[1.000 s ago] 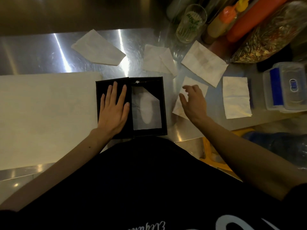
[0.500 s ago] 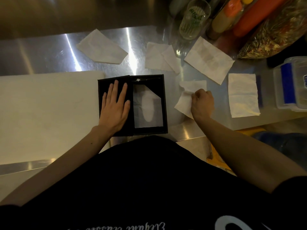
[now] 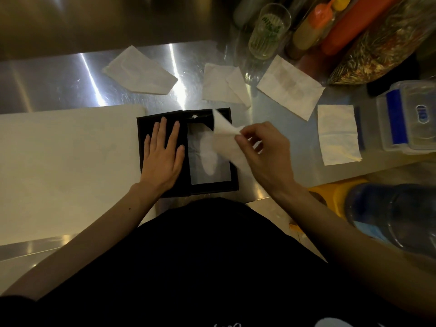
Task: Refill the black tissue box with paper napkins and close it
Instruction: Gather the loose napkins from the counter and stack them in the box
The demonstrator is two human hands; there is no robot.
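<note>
The fingers [image 3: 240,135] of the right hand [image 3: 266,156] are pinched shut on a white paper napkin [image 3: 226,142], which hangs in the air over the right side of the black tissue box [image 3: 210,188]. The napkin is thin and floppy, so it could bend or crumple on the box wall if it comes down crooked, and then it would not lie flat. It could also slip out of that small pinch. The left hand [image 3: 162,159] lies flat and open, gripping nothing, on the black lid part [image 3: 146,123] on the left, pressing it down. If that hand lifts, the box could slide on the shiny metal counter [image 3: 59,79]. Four more napkins lie loose on the counter past the box, near a drinking glass [image 3: 269,31] that a reaching arm could bump.
</note>
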